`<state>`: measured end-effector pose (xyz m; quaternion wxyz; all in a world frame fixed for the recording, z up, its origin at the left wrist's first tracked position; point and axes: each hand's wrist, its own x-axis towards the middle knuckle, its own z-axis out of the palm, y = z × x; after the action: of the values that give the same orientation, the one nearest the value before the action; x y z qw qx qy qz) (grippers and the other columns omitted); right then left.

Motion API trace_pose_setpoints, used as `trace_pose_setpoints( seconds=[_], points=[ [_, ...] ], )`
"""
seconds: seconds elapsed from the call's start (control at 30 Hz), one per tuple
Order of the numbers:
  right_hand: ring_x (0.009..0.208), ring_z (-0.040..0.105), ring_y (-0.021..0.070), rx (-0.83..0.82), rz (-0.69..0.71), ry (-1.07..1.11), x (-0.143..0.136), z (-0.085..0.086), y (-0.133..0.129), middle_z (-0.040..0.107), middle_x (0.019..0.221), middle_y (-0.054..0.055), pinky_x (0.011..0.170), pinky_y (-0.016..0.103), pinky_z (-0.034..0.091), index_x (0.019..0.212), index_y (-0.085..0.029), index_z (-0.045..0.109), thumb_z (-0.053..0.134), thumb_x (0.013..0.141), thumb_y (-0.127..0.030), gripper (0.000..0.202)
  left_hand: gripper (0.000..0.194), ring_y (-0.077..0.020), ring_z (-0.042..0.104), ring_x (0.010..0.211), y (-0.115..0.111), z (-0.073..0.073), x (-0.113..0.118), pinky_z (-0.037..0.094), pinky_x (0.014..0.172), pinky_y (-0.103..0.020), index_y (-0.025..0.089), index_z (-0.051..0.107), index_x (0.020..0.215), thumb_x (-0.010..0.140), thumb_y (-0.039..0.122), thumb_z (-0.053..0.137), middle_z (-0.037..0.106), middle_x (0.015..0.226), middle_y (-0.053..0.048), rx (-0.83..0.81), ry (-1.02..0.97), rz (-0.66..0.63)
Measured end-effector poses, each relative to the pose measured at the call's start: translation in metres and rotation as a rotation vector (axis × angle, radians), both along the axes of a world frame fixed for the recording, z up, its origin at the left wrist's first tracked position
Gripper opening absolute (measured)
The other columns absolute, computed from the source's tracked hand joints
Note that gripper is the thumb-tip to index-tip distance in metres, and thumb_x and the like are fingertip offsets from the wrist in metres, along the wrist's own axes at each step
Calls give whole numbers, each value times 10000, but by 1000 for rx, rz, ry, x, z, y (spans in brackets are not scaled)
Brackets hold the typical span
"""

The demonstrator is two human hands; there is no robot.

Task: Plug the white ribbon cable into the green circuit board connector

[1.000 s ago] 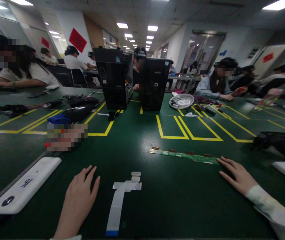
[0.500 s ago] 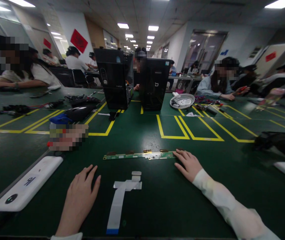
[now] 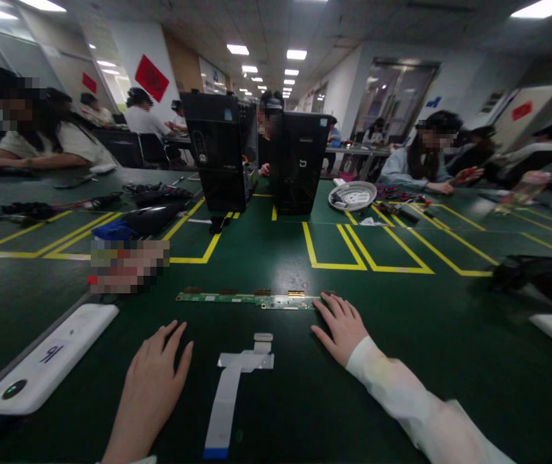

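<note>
A long, narrow green circuit board [image 3: 237, 298] with gold and brown tabs along its far edge lies flat across the mat. My right hand [image 3: 340, 325] has its fingertips laid over the board's right end, its fingers stretched out and the thumb apart. The part of the board under those fingers is hidden. Palm down on the mat at the left, my left hand [image 3: 157, 367] holds nothing and its fingers are spread. Between the hands and nearer to me lies a white flat ribbon cable [image 3: 222, 406] with a blue end and a connector at the top, crossed by clear tape.
A white oblong device [image 3: 48, 361] lies at the left, with a partly blurred item beyond it. Two black computer cases [image 3: 218, 154] stand ahead. A white basket [image 3: 352, 195] sits right of them. Yellow tape lines mark the green table [image 3: 276, 258]. Several people sit around.
The circuit board has slid to the left along the mat together with my right hand. My left hand and the ribbon cable stay nearly where they were.
</note>
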<state>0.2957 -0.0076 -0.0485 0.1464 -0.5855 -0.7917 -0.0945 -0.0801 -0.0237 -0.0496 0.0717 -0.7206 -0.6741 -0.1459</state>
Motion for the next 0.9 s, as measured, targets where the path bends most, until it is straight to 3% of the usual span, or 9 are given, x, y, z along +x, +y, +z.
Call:
trace_pose_setpoints(
  seconds=[0.2,0.57,0.73,0.9],
  points=[
    [1316,346,312,4,209,51,3,2,3,424,1415,135,1050,532,338,1328,-223,517,423,925,-425,460,616,-327,488,1223,0,-1,1,406,1004,-500,97,549,1279,901,485,254,535,1307,-184,22,4,-3],
    [1144,512,250,-37,355,151,3,2,26,566,1235,134,977,463,429,1189,-182,612,346,965,-377,399,582,-329,484,1227,0,0,-2,407,1012,-523,106,552,1283,912,470,290,533,1315,-176,2,-46,-15],
    [1183,485,261,-33,376,127,6,1,25,535,1284,135,996,481,410,1239,-190,585,349,965,-380,409,447,-268,430,1302,-8,9,12,379,1065,-502,224,545,1300,934,409,366,522,1364,-92,-12,-184,-307],
    [1242,432,281,-50,348,89,10,2,17,486,1351,128,1015,506,385,1307,-228,542,382,955,-394,421,420,-246,384,1344,-19,33,46,409,1063,-453,312,480,1355,940,338,417,470,1428,-35,-165,-181,-579]
  ],
)
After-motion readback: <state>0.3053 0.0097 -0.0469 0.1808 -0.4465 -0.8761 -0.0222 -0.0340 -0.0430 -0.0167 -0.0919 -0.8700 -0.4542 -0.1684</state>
